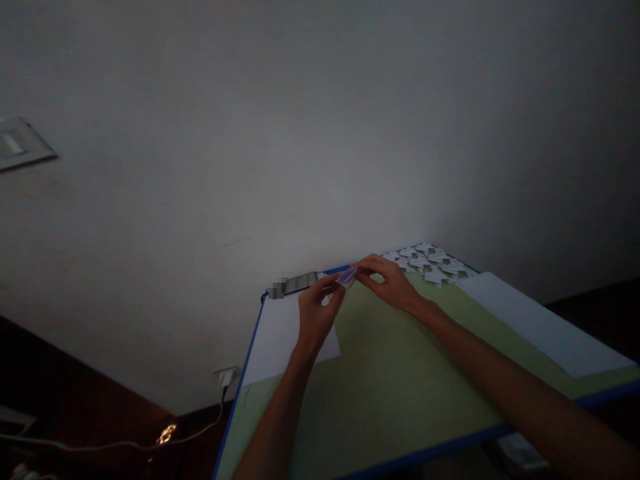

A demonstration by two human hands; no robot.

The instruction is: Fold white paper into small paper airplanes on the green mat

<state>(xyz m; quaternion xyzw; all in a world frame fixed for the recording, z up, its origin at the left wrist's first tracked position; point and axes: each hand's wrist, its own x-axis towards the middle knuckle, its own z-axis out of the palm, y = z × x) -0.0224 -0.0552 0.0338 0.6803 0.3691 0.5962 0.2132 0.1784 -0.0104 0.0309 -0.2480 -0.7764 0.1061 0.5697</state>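
Note:
A small folded paper (347, 275), pale purple and white, is held up above the table between both hands. My left hand (318, 305) pinches its left side between thumb and fingers. From the other side, my right hand (387, 280) grips the paper's right end with its fingertips. The fingers hide part of the folds, so its exact shape cannot be made out. Beyond my right hand, several folded white paper pieces (436, 275) lie grouped at the table's far right corner.
The green tabletop (390, 373) has a blue edge and stands against a grey wall (320, 133). White sheets (273, 333) lie at the left, with a phone (301, 283) behind them. Another long white sheet (540, 327) lies at the right. A plugged-in charger (226, 377) trails a cable at the lower left.

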